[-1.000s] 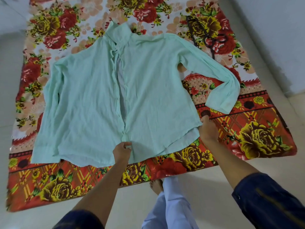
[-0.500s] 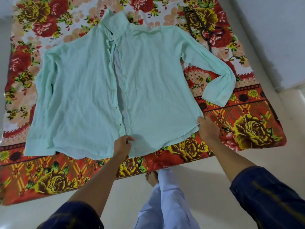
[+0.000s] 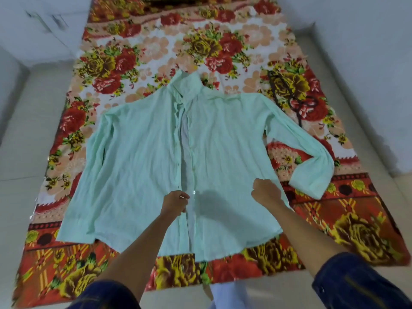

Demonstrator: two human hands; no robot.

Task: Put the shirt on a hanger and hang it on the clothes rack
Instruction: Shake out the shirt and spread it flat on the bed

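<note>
A mint-green long-sleeved shirt [image 3: 138, 166] lies front up and unbuttoned on a floral mat [image 3: 356, 219], collar away from me. Its right sleeve is bent back toward the hem. My left hand [image 3: 175, 202] has curled fingers at the left front edge beside the open placket and pinches the cloth there. My right hand [image 3: 265, 192] is curled on the right front panel near the side seam and bunches the fabric under it. A dark hanger [image 3: 289, 101] lies on the mat beyond the shirt's right shoulder, apart from both hands. No clothes rack is in view.
The mat lies on a pale tiled floor [image 3: 26, 152]. White walls stand close on the right and a white cabinet [image 3: 44, 25] at the far left. My feet and light trousers [image 3: 227, 295] are at the mat's near edge.
Both hands left the hem and moved up onto the middle of the shirt front. The view shifted forward, showing more of the mat beyond the collar.
</note>
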